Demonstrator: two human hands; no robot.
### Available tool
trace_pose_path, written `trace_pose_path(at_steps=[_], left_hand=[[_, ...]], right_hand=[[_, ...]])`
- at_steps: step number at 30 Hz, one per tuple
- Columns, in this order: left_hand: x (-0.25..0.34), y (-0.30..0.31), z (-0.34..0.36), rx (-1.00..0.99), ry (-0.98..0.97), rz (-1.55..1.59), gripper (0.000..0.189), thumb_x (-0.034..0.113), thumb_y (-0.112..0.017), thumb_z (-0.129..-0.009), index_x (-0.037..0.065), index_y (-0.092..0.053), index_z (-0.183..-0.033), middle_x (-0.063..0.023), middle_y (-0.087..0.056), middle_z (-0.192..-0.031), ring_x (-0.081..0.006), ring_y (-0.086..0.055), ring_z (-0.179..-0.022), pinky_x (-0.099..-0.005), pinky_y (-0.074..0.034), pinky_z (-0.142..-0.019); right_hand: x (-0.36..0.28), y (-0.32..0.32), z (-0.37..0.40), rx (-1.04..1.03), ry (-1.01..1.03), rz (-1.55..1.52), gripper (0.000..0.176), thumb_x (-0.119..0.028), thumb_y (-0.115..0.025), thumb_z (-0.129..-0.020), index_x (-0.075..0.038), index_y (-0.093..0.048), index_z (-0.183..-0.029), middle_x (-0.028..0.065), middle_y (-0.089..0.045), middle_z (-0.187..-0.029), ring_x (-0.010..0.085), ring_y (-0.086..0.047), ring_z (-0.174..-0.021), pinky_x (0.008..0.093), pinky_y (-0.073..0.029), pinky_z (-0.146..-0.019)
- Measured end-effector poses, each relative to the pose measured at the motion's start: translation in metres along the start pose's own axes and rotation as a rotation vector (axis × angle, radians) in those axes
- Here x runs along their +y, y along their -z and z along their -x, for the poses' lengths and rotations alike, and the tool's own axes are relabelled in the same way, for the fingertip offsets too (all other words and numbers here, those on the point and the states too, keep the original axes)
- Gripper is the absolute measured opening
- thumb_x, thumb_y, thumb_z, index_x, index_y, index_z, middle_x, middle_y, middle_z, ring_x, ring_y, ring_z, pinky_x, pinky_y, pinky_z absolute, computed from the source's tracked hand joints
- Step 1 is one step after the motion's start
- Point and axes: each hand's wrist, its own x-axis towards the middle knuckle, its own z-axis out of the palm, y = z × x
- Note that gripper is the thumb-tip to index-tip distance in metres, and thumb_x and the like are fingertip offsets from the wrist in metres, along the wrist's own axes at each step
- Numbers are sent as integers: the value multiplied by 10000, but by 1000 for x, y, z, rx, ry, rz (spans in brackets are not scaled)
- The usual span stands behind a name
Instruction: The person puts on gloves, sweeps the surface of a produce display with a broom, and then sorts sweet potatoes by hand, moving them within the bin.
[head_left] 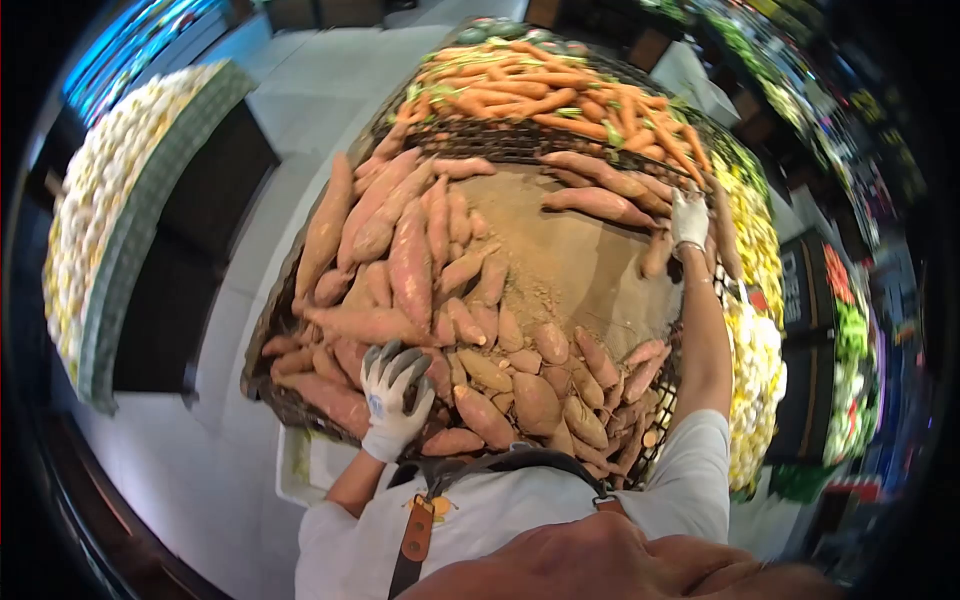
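My left hand, in a white glove with grey-coated fingers, lies on the near left part of a sweet potato pile. Its fingers are spread and stretched out, with no sweet potato lifted. At the far right of the bin, my right hand reaches out in a white glove, its fingers bent over a sweet potato at the edge of a small group of long sweet potatoes; the fingertips are partly hidden. Smaller, dirtier sweet potatoes lie close to my body.
Brown, soil-strewn lining shows mid-bin. Beyond a dark mesh divider lie carrots. Yellow and white produce borders the right side. Across the grey floor, another stand holds pale wrapped produce. A white crate sits below left.
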Motion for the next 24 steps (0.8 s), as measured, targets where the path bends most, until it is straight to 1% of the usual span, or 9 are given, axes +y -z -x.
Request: trace_pose_path(at_steps=[4, 7, 10, 11, 12, 15, 18, 22, 24], left_hand=[[0, -3, -1, 43, 8, -8, 304, 116, -689, -737, 100, -659, -1040, -63, -626, -1124, -329, -517, -1177, -517, -335, -1036], [-1, -1, 1, 47, -1, -2, 304, 105, -689, -728, 97, -660, -1031, -64, -631, -1113, -325, -526, -1176, -506, -342, -1034], [-1, -3, 2, 68, -22, 28, 285, 102, -688, -730, 97, -663, -1014, -67, -635, -1101, -307, -542, -1152, -491, -353, -1028], [-1, -2, 2, 81, -25, 32, 284, 102, -687, -732, 96, -662, -1014, -66, -637, -1096, -303, -547, -1142, -489, -355, -1026], [-1, -4, 3, 94, -29, 34, 282, 102, -686, -734, 96, -662, -1014, -64, -638, -1092, -299, -552, -1132, -487, -357, -1025], [-4, -6, 6, 121, -34, 46, 268, 115, -677, -750, 92, -658, -1017, -62, -644, -1078, -285, -565, -1103, -473, -361, -1023], [-5, -7, 9, 128, -19, 61, 267, 145, -676, -763, 94, -661, -1025, -72, -642, -1085, -284, -564, -1098, -467, -358, -1026], [-6, -5, 12, 123, -24, 75, 276, 172, -691, -768, 100, -663, -1033, -78, -640, -1091, -286, -562, -1092, -463, -358, -1023], [-5, -6, 14, 195, -17, 92, 267, 144, -684, -781, 92, -660, -1042, -88, -640, -1091, -290, -559, -1093, -456, -353, -1028]], right_hand=[[-46, -37, 21, -124, 505, -26, 520, -399, -586, -912, -58, -549, -1303, 194, -665, -1033, 296, -648, -939, 376, -495, -872], [-187, 19, 111, -664, -14, -504, 620, -461, -603, -903, -15, -513, -1325, 153, -676, -878, 186, -650, -823, 303, -506, -782], [-261, 33, 192, -984, 115, -448, 810, -545, -602, -876, -1, -370, -1429, 115, -672, -754, 214, -674, -701, 319, -532, -690], [-266, 11, 221, -802, 411, -306, 909, -620, -568, -852, 17, -317, -1449, 243, -671, -1060, 334, -670, -962, 377, -492, -892], [-302, 50, 234, -1106, 269, -172, 911, -653, -537, -839, -13, -333, -1453, 287, -537, -1307, 380, -596, -1129, 393, -442, -984], [-304, -28, 274, -995, 489, -123, 878, -575, -598, -793, -100, -318, -1477, 286, -472, -1379, 394, -597, -1121, 375, -456, -981], [-302, -28, 283, -764, 265, -318, 610, -374, -605, -869, -44, -457, -1361, 229, -643, -1127, 286, -669, -973, 365, -559, -727], [-259, 2, 264, -1248, -291, -1052, 469, -253, -629, -889, -47, -523, -1297, 20, -633, -942, 99, -586, -737, 255, -498, -654], [-222, 15, 280, -1174, -367, -1257, 452, -269, -633, -890, -60, -534, -1278, 24, -629, -906, 106, -588, -697, 250, -482, -587]])
